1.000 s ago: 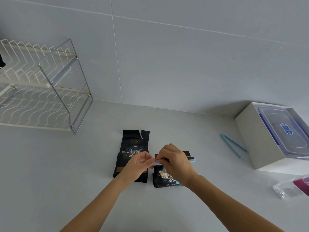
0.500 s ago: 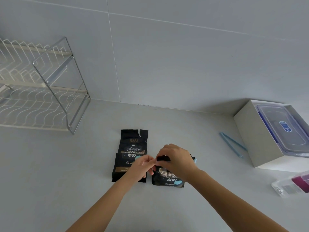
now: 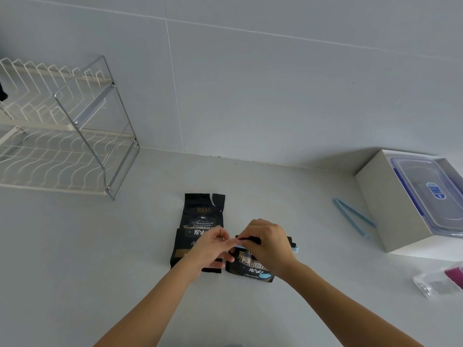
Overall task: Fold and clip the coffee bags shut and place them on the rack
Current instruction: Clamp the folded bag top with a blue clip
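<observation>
Two black coffee bags lie side by side on the grey counter. The left bag [image 3: 203, 216] lies flat with its torn top open toward the wall. The right bag [image 3: 250, 267] has its top folded over, and a light blue clip [image 3: 296, 248] runs across the fold, showing at its right end. My right hand [image 3: 269, 242] pinches the folded top and the clip. My left hand [image 3: 213, 246] pinches the clip's left end, partly covering the left bag. The white wire rack [image 3: 62, 136] stands at the far left against the wall.
A second light blue clip [image 3: 353, 216] lies open on the counter to the right. Beyond it stands a white box [image 3: 390, 209] holding a clear lidded container [image 3: 431, 194]. A clear plastic packet [image 3: 441, 281] lies at the right edge.
Both hands stay on the right bag's folded top. The left fingers have shifted a little along the clip. The view has drifted slightly.
</observation>
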`<state>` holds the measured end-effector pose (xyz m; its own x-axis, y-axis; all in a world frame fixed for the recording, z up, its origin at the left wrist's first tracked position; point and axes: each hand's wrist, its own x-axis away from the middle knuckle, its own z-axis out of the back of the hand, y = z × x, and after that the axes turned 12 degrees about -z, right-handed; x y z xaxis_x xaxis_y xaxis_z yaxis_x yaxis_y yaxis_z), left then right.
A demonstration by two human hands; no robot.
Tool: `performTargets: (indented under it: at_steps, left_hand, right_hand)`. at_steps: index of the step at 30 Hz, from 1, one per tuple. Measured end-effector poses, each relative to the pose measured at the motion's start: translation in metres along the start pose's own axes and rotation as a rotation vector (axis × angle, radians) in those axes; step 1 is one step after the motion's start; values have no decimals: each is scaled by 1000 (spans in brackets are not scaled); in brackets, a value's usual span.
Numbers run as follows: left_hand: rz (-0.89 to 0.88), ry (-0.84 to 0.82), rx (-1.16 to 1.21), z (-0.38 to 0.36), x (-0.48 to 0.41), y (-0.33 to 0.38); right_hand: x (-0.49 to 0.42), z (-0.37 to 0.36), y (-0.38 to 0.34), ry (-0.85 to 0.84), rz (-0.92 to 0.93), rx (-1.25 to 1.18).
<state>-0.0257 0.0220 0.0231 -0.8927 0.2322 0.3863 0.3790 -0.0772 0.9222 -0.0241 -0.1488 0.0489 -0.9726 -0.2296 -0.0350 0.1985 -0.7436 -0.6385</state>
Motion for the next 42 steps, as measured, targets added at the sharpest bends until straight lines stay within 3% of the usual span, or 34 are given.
performTargets:
  at_steps: [4,7,11,15,18,21,28,37,42]
  left_hand:
    - [-158,79,-300,5,-9,6]
    - [-266,35,-360,6,-11,14]
    - [-525,69,-454,-6,-9,35]
    - [-612,-209,-766,-37,-12,50]
    - [-710,-208,-1023,-65,-18,50]
    - [-791,-81,-1006,-78,-20,46]
    - [-801,15,-935,-83,-22,40]
    - [-802,-25,-822,-90,-24,26]
    - [-754,3,-735,-91,-30,23]
  right_hand:
    - [-16,10,-8,-173,28,113]
    - [-14,23,2,-178,-33,133]
    - [16,39,44,-2,-310,-203]
    - [37,27,65,118,-531,-503]
    - [36,15,59,160,-591,-652]
    - [34,9,57,223,-597,-733]
    - [35,6,59,264,-483,-661]
    - [48,-5,54,393,-451,-679]
    - [44,-4,54,325,-501,-696]
